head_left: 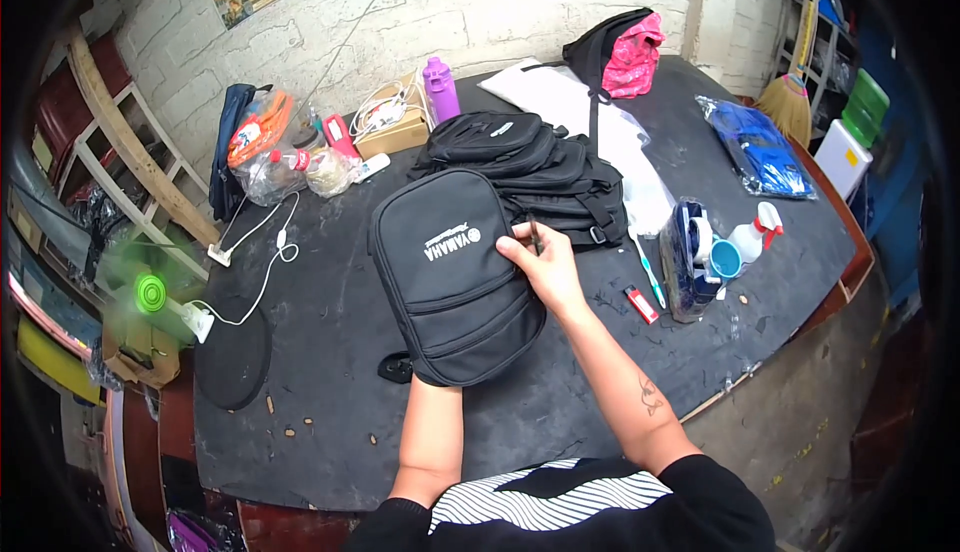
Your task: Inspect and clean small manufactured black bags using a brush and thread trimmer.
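Here we are at the black table, filling most of the scene, and across its middle far part sits the pile of black bags, straps spilling to the right. Just right of that pile runs a white sheet, long and creased. Now the black bag, front face up, white lettering on its panel, held in front of the pile near the table's centre. The left forearm goes in beneath its near edge, so the left hand is hidden, and I cannot tell how open it is or what it grips. Far right of the pile, a pink and black bag; on the right, a blue pack in shiny clear wrap. Nearer on that side stands a clear case; at the far left, a cardboard box with white cords on top. Here's the right hand, at the bag's right edge, fingers nearly closed toward the thumb. A purple bottle stands right beside the box, a white spray bottle just right of the case. Left of the case lies a toothbrush, with a red packet just nearer. And smallest, pinched in the right fingertips, a slim dark thing, too small to make out.
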Available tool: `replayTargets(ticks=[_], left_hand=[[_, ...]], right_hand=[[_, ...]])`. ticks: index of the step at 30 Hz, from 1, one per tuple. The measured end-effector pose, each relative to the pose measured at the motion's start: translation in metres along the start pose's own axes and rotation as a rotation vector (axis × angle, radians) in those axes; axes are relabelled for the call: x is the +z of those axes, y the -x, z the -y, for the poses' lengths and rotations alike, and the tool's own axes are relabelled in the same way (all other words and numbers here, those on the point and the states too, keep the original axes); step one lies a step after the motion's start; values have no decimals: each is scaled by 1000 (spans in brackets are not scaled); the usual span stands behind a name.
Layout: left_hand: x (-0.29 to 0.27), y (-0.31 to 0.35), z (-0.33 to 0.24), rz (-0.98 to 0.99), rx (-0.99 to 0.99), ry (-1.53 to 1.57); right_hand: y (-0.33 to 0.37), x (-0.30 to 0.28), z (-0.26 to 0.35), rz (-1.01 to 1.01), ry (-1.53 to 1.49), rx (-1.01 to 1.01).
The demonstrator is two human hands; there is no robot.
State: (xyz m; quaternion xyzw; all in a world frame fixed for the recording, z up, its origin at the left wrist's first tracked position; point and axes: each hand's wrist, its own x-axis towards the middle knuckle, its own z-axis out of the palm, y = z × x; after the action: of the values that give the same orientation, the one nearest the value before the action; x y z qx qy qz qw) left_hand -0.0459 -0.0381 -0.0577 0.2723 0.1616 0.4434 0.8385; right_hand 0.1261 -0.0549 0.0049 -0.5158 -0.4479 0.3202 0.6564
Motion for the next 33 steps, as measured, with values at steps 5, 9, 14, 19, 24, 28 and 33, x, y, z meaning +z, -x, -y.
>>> replayTargets(ticks=[5,9,14,19,24,28,33], left_hand=[[19,-27,-13,3,-51,-131],[26,-39,-19,22,-85,-239],[25,-41,-27,50,-148,-361],[18,-30,-29,56,-228,-481],[52,-65,-19,72,-310,-604],[24,-32,-34,98,-388,-710],[11,-30,-53,148,-433,-570]], right_hand=[[-10,-6,-2,71,-496,222],[-7,-1,-21,327,-1041,663],[-12,-43,-36,-19,75,223],[-23,-42,32,97,451,-638],[-37,-21,64,603,811,-935],[-29,-31,31,579,875,-914],[1,-77,-38,286,847,-1052]])
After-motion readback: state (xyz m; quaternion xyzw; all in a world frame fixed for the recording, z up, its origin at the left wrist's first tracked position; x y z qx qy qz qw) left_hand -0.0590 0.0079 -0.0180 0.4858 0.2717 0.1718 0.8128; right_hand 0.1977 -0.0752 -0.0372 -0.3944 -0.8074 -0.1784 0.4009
